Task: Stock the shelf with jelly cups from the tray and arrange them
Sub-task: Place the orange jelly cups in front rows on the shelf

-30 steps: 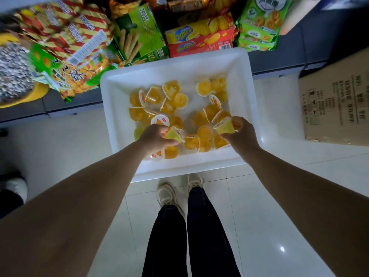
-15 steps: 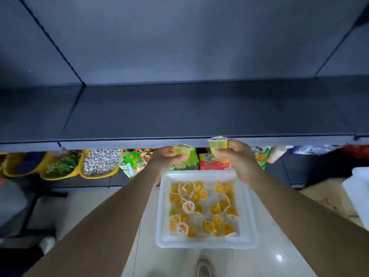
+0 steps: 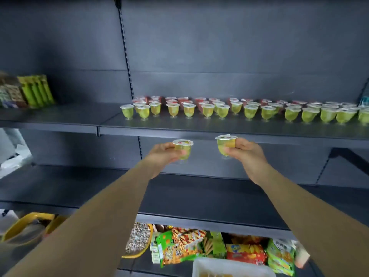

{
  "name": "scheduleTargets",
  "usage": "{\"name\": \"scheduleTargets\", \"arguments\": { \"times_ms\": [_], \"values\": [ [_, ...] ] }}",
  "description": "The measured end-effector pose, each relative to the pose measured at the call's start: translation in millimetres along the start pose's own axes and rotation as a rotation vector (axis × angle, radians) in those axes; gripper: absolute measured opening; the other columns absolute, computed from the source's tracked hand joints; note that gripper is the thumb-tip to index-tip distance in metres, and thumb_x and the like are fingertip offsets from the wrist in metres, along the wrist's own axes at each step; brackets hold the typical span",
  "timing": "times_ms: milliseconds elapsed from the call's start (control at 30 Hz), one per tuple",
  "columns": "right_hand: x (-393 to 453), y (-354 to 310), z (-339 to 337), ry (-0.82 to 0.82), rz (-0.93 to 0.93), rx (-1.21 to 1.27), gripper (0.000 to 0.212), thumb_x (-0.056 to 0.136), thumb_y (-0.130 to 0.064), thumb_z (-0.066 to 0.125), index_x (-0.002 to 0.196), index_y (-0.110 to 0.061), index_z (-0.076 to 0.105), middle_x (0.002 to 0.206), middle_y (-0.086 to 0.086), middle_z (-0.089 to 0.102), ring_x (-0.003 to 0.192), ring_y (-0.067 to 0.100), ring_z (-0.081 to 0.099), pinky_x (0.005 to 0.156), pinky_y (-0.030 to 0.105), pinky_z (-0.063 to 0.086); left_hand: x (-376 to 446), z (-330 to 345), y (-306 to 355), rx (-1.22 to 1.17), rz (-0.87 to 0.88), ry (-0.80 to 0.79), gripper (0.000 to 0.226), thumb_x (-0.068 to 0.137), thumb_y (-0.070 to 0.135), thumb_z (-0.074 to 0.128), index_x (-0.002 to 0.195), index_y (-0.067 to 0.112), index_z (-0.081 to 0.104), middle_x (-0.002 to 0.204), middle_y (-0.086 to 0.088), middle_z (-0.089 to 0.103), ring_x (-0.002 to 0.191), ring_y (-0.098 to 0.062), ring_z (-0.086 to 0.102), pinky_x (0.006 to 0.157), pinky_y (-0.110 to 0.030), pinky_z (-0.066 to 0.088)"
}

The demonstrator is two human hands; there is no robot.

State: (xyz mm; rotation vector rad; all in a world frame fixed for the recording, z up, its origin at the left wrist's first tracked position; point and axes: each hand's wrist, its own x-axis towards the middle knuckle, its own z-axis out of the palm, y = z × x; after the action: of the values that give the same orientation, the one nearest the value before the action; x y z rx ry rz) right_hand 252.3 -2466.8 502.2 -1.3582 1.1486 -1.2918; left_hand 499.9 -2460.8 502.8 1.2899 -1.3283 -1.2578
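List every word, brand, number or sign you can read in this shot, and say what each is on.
None can be read with certainty.
Lid of the jelly cup in the left hand: a coloured picture, no legible words.
Lid of the jelly cup in the right hand: print blurred.
Snack bags on the bottom shelf: large characters, too blurred.
Red and yellow box: blue logo, unreadable.
Green packs, upper left: too small.
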Motion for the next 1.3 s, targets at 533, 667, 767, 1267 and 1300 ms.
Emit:
{"name": "scheduleTargets", "arguments": {
  "times_ms": [533, 667, 767, 1267, 1300],
  "values": [
    [63.1, -98.1, 120.6, 0.156, -0.146, -0.067, 0.048, 0.074, -0.002, 0.078, 0.118, -0.011, 0.060, 0.112, -0.002, 0.066, 0.106, 0.015, 0.060, 0.089, 0.025, 0.039, 46.6, -131.9, 91.9, 0.034, 0.228, 0.276, 0.050, 0.074, 0.016, 0.080, 0.118, 0.010, 0.058, 0.111, 0.001, 0.065, 0.102, -0.015, 0.061, 0.084, -0.020, 0.046],
    [116.6, -72.8, 131.6, 0.148, -0.112, -0.076, 0.038, 0.076, -0.001, 0.076, 0.104, -0.020, 0.058, 0.094, -0.013, 0.064, 0.092, 0.007, 0.060, 0.085, 0.024, 0.038, 106.0, -135.9, 74.0, 0.079, 0.186, 0.245, 0.058, 0.074, 0.019, 0.079, 0.125, 0.009, 0.055, 0.119, -0.001, 0.064, 0.103, -0.017, 0.060, 0.091, -0.026, 0.041],
    [163.9, -45.6, 142.1, 0.155, -0.058, -0.077, 0.037, 0.075, -0.001, 0.076, 0.106, -0.015, 0.063, 0.096, -0.010, 0.068, 0.093, 0.007, 0.061, 0.088, 0.026, 0.042, 147.4, -129.8, 56.3, 0.165, 0.180, 0.220, 0.041, 0.079, 0.012, 0.074, 0.118, 0.007, 0.060, 0.109, -0.001, 0.064, 0.090, -0.012, 0.056, 0.076, -0.020, 0.040],
    [253.0, 21.9, 161.4, 0.134, 0.014, -0.162, 0.042, 0.078, -0.001, 0.074, 0.114, -0.017, 0.061, 0.104, -0.008, 0.066, 0.102, 0.013, 0.061, 0.093, 0.030, 0.047, 241.8, -117.2, 12.6, 0.296, 0.200, 0.355, 0.036, 0.083, 0.021, 0.070, 0.116, 0.012, 0.060, 0.110, -0.001, 0.066, 0.105, -0.019, 0.058, 0.087, -0.026, 0.042],
    [252.5, 22.3, 161.1, 0.135, 0.014, -0.165, 0.042, 0.078, -0.001, 0.074, 0.115, -0.017, 0.061, 0.106, -0.006, 0.067, 0.103, 0.013, 0.061, 0.095, 0.032, 0.047, 241.8, -116.9, 12.4, 0.303, 0.197, 0.356, 0.038, 0.083, 0.021, 0.070, 0.118, 0.012, 0.060, 0.112, -0.002, 0.066, 0.107, -0.020, 0.058, 0.088, -0.026, 0.043]
  ]
}}
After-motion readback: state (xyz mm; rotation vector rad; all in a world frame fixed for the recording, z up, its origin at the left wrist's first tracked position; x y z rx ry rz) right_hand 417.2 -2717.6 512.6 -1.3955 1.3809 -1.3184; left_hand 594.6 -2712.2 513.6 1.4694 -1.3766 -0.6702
